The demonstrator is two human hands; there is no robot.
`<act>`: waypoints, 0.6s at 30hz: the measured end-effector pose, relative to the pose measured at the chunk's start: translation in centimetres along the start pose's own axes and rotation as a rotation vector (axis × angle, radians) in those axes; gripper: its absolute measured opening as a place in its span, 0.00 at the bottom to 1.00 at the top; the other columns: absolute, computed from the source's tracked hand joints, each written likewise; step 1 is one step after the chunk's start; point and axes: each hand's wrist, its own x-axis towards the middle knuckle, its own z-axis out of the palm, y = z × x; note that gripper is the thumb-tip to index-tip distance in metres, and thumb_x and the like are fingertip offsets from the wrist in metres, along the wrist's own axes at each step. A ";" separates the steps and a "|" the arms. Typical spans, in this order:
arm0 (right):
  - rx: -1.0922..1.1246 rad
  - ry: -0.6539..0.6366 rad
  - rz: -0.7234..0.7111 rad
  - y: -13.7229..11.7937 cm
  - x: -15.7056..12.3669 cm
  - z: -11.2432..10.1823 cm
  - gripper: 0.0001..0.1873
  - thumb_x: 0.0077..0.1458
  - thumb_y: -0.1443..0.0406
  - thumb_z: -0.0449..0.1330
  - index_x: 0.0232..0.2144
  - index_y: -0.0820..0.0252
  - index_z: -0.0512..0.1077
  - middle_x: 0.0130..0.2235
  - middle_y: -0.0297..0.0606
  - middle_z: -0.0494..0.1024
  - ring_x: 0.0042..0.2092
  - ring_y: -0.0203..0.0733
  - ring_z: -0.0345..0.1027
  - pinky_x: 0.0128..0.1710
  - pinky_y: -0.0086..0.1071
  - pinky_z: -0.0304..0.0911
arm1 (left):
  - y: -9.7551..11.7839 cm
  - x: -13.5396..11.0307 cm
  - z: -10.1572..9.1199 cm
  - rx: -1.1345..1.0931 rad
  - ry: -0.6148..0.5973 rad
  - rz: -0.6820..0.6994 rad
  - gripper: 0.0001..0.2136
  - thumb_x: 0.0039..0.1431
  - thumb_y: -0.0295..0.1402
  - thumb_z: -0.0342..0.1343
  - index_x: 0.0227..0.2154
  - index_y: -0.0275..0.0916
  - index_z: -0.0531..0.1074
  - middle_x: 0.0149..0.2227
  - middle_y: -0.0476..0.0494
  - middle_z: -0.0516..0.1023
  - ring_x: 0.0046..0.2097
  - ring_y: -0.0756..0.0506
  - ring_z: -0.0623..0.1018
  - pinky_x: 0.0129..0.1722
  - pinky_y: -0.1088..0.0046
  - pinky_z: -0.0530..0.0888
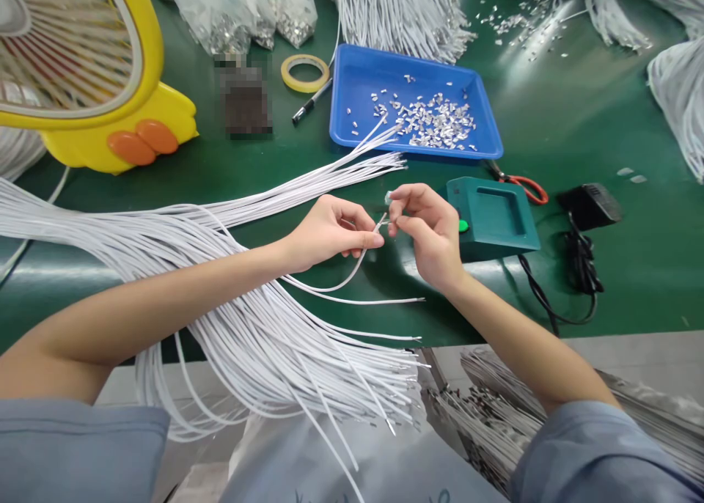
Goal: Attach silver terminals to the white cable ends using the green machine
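Observation:
My left hand pinches a white cable close to its end, thumb against forefinger. Thin wire strands stick out past those fingertips toward my right hand, whose fingers are curled together right beside them. What the right fingers hold, if anything, is too small to make out; a small pale piece shows at the forefinger's tip. Under my left forearm a thick bundle of white cables spreads over the table edge. A thinner bunch of cables lies behind my left hand, its ends reaching the blue tray.
The blue tray holds many small silvery metal pieces. A green device sits right of my right hand, near red-handled pliers and a black power adapter. Yellow tape, a pen and a yellow fan stand left.

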 end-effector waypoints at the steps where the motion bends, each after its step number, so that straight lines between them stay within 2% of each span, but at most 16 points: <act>1: 0.003 0.013 -0.005 0.0 0.0 0.0 0.11 0.51 0.69 0.59 0.39 0.57 0.73 0.30 0.32 0.72 0.33 0.34 0.67 0.29 0.28 0.64 | 0.0 0.0 0.0 0.004 0.005 -0.004 0.13 0.37 0.32 0.73 0.21 0.30 0.76 0.19 0.48 0.74 0.20 0.54 0.72 0.18 0.81 0.66; 4: 0.008 0.010 0.000 -0.1 0.0 0.2 0.13 0.49 0.68 0.64 0.39 0.57 0.73 0.33 0.33 0.76 0.37 0.36 0.70 0.31 0.27 0.66 | 0.0 0.0 0.0 0.008 0.002 -0.009 0.13 0.36 0.32 0.73 0.21 0.30 0.75 0.19 0.48 0.74 0.20 0.54 0.71 0.18 0.81 0.66; 8: -0.008 0.005 0.024 -0.3 0.0 0.4 0.15 0.45 0.70 0.68 0.37 0.58 0.72 0.28 0.30 0.75 0.31 0.33 0.69 0.30 0.27 0.66 | -0.2 0.1 -0.1 -0.001 -0.004 0.005 0.14 0.36 0.33 0.73 0.21 0.31 0.75 0.19 0.48 0.74 0.20 0.54 0.71 0.18 0.81 0.66; 15: -0.008 -0.035 0.062 -0.5 0.1 0.3 0.14 0.45 0.70 0.68 0.35 0.58 0.70 0.28 0.29 0.73 0.31 0.32 0.67 0.30 0.27 0.65 | -0.4 0.1 0.0 -0.041 0.020 0.059 0.13 0.38 0.34 0.73 0.23 0.31 0.76 0.18 0.49 0.74 0.21 0.54 0.71 0.19 0.81 0.67; 18: -0.037 -0.041 0.046 -0.2 0.1 0.1 0.11 0.47 0.70 0.65 0.35 0.58 0.71 0.27 0.29 0.71 0.30 0.32 0.66 0.30 0.27 0.64 | -0.4 0.0 0.0 -0.050 0.034 0.075 0.12 0.40 0.33 0.72 0.25 0.31 0.78 0.19 0.49 0.74 0.21 0.54 0.72 0.19 0.81 0.66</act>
